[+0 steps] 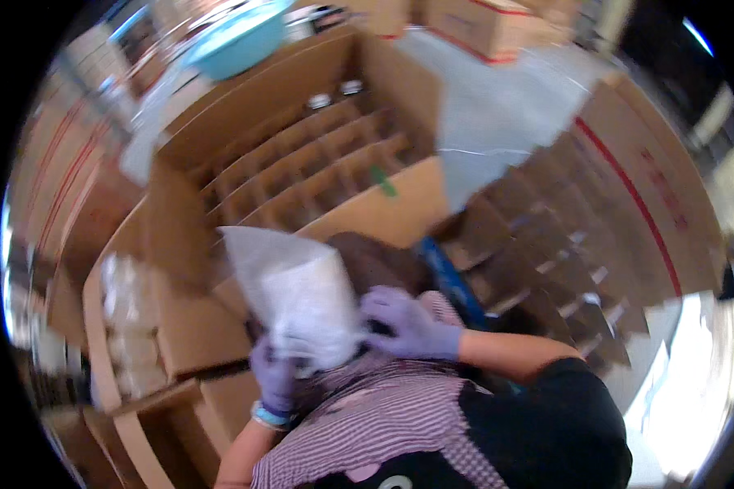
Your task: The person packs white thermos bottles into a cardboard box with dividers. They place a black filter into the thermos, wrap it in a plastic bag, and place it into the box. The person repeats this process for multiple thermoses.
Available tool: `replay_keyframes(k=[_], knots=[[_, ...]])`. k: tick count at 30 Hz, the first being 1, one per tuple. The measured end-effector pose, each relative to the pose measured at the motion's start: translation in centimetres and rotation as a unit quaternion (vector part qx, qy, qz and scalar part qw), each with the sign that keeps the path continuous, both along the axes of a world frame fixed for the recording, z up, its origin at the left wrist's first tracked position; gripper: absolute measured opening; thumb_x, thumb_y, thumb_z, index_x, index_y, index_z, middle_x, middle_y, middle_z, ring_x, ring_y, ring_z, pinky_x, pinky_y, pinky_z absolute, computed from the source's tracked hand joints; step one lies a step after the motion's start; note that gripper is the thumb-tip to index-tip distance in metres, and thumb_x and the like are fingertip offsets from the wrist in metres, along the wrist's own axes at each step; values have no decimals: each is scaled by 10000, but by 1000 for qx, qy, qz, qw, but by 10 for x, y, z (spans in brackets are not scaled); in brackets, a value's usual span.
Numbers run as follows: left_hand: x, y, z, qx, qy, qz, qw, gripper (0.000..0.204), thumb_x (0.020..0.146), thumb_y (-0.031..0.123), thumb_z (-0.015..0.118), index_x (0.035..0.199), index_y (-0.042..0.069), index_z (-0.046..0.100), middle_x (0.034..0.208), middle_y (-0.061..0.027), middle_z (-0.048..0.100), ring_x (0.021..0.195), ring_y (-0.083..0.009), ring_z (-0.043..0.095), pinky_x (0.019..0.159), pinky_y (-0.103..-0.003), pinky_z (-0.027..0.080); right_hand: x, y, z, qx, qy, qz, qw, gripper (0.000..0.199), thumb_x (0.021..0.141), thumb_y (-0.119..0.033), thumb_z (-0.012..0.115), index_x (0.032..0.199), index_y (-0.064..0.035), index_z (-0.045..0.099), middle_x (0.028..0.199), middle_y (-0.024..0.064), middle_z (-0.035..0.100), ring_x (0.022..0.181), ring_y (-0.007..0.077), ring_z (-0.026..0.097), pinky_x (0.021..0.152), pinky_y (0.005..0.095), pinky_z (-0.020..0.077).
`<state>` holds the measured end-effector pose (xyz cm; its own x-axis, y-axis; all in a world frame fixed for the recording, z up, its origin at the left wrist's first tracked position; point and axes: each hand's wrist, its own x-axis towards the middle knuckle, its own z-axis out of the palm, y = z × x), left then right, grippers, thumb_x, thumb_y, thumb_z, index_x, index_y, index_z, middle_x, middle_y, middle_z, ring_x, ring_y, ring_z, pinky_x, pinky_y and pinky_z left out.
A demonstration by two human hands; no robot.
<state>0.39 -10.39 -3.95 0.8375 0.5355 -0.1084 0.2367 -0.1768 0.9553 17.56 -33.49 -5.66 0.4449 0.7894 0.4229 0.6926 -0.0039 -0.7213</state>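
Note:
A white, slightly see-through pouch (306,297), seemingly of thin foam, lies over my lap with its open-looking corner pointing up and left. Something bulky and white fills its lower part, but I cannot make out what. My left hand (274,376), in a purple glove, grips the pouch's lower left edge. On the other side, my right hand (412,324), gloved the same, has its fingers bent against the right edge of the pouch. Blur hides the exact fingertips.
Ahead stands an open carton (391,208) with cardboard dividers and a few white-topped items at its far side. Another divided carton (628,187) leans at the right. Clear containers (130,326) fill a box at left. A light-blue basin (240,41) sits beyond.

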Motion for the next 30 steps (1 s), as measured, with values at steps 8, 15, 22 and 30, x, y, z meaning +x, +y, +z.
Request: replay_keyframes(k=[8,15,22,30], knots=[[97,-24,77,-29,-207,13,978,534,1025,462,429,1255,11,600,1234,-146,643,1120,-306,619,955,-453,494,-19,12,15,145,-24,-158,977,926,689,-344,897,1474,-194,430,1541,265,268,1390,473,384,1147,508,371],[130,-149,104,480,-226,-327,782,384,805,150,678,1166,23,648,1215,-171,621,1099,-368,594,944,-470,474,30,-48,26,414,194,-332,825,816,723,-262,906,1330,-55,402,1221,113,528,1149,215,523,1015,378,447],[133,-103,82,378,-132,-316,860,447,774,97,709,1211,34,641,1261,-180,614,1166,-372,587,1013,-436,467,128,-208,38,312,79,-567,758,536,783,-222,806,1207,-35,536,1127,100,572,1094,212,552,988,366,444],[18,48,55,330,-15,-22,944,322,854,62,646,1168,-10,635,1120,-188,631,1090,-326,622,951,-394,505,306,-261,-9,-134,-23,-581,802,626,766,-357,776,1289,-43,633,1273,167,676,1129,311,658,969,415,495]])
